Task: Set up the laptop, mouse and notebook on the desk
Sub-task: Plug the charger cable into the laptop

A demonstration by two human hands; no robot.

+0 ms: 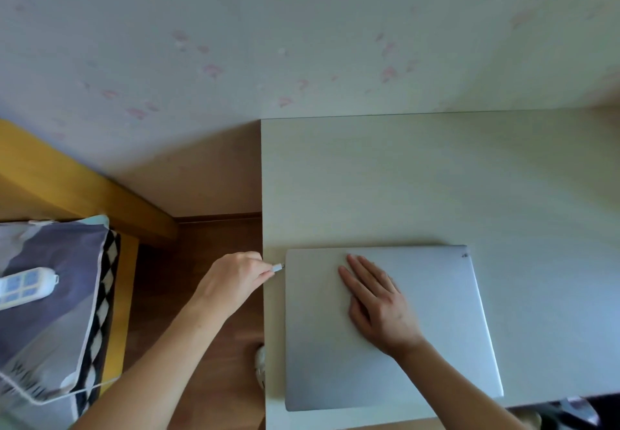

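Observation:
A closed silver laptop [436, 329] lies flat on the white desk [402, 178], near the front left corner. My right hand [375, 298] rests flat on its lid, fingers spread and pointing away from me. My left hand [235, 278] is just off the desk's left edge and pinches a small white cable plug [277, 267], whose tip almost touches the laptop's left side near the back corner. No mouse or notebook is in view.
A white power strip [25, 287] lies on a grey patterned cushion [50, 312] at the left, on yellow wooden furniture [67, 178]. Brown wood floor [208, 228] shows between it and the desk. The floral-papered wall [302, 44] runs behind.

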